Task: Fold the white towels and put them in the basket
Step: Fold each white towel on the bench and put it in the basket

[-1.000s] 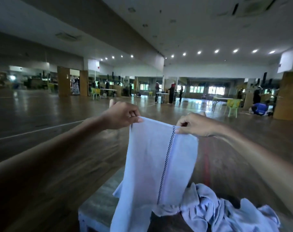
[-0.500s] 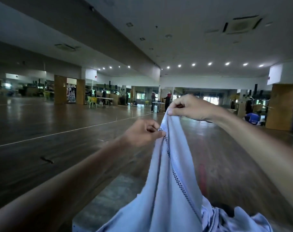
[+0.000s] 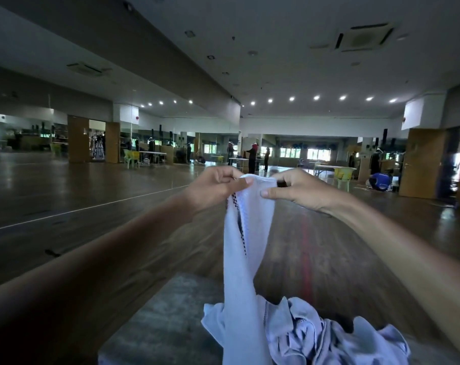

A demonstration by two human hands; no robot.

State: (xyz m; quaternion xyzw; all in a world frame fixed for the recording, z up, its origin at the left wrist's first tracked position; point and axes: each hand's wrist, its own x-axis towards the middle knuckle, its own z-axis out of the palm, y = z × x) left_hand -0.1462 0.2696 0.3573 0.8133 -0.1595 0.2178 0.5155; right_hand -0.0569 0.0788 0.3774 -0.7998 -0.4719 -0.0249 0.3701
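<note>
I hold a white towel (image 3: 246,248) with a dark checked stripe up at arm's length, and it hangs down bunched into a narrow strip. My left hand (image 3: 214,188) pinches its top edge on the left. My right hand (image 3: 300,189) pinches the same edge on the right, and the two hands are close together. The towel's lower end reaches a heap of crumpled white towels (image 3: 329,335) on the grey table (image 3: 160,320) in front of me. No basket is in view.
Beyond the table lies a wide dark wooden floor (image 3: 92,206) in a large hall. Far off stand tables, green chairs (image 3: 343,175), wooden pillars (image 3: 421,162) and several people. A person in blue (image 3: 380,180) crouches at the far right.
A second ago the towel was spread flat between my hands. My hands came together and the towel now hangs bunched; the right hand has dropped level with the left.
</note>
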